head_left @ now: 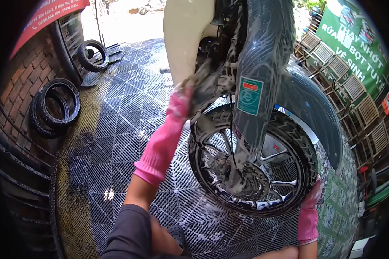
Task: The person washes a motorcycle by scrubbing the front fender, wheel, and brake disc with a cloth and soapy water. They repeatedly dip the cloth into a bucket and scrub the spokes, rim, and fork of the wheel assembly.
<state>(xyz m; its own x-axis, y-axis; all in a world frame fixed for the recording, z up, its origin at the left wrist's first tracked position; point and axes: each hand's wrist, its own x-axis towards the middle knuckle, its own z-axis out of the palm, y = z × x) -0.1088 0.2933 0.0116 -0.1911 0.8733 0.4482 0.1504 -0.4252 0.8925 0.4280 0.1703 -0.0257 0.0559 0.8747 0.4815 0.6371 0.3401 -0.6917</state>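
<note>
A soapy motorbike front wheel [285,207] stands before me, with foam on its rim and a brake disc [259,185] at the hub. Above it rise the grey fork cover [259,64] with a green sticker and the grey front mudguard [315,103]. My left hand [182,101], in a pink rubber glove, is closed on a blurred grey-brown wash cloth [203,90] against the bike's inner side, behind the fork. My right hand [312,196], also pink-gloved, is closed around the tyre's lower right edge; its fingertips are partly hidden.
Loose tyres [56,103] lean by the brick wall at left, and another tyre [93,56] stands farther back. Folding wooden chairs [337,67] line the right side below a green banner [354,39]. Wet, foamy grating tiles [134,129] cover the floor.
</note>
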